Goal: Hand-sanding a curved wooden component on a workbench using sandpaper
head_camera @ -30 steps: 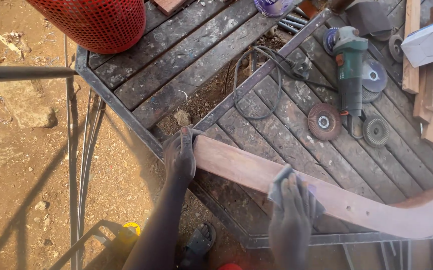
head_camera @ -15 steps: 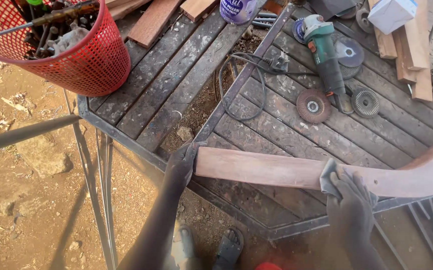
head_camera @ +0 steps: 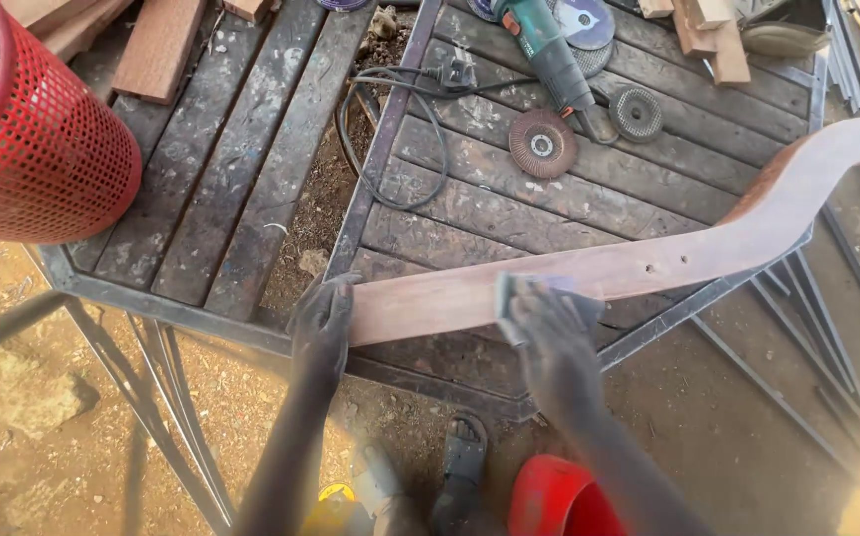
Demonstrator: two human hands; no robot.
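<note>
A long curved piece of reddish-brown wood [head_camera: 648,263] lies across the near edge of a slatted metal-framed table [head_camera: 509,213]. My left hand [head_camera: 321,318] grips the near left end of the wood. My right hand [head_camera: 547,320] presses a small grey piece of sandpaper [head_camera: 509,290] against the wood's near edge, roughly at its middle. The wood bends upward to the right and runs out of view at the upper right.
A red mesh basket [head_camera: 43,149] stands at the left. An angle grinder [head_camera: 549,50] with its cable [head_camera: 390,139] and several grinding discs [head_camera: 541,143] lie on the table's far side. Wood offcuts [head_camera: 160,48] lie at the back. A red bucket [head_camera: 559,501] and sandalled feet sit below.
My right hand with the sandpaper has slid left along the wood, toward my left hand. The view has shifted, so the table and wood appear further right.
</note>
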